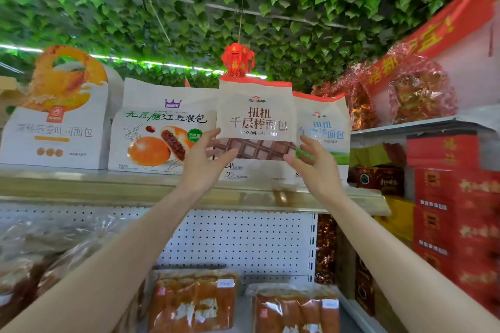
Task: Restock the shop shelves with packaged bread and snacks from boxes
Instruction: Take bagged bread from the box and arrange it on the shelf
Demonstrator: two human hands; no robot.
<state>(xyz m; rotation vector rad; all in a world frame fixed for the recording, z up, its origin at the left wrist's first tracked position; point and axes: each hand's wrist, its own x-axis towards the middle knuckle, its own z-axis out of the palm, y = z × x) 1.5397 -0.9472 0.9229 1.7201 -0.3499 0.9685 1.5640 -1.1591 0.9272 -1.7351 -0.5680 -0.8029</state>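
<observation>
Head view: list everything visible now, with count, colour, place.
chocolate-print paper bread bag: one, white, top shelf, centre
blue-lettered bread bag: one, white, right beside it
red-bean bun bag: one, white, left of it
handled toast carton: one, white and orange, shelf's left end
clear-wrapped bread packs: at least two, orange-brown, below the shelf
cardboard boxes: a stack, red, far right
paper lantern: one, red, hanging above centre
left hand: at the chocolate bag's left edge, thumb over front
right hand: at its right edge, fingers spread
</observation>
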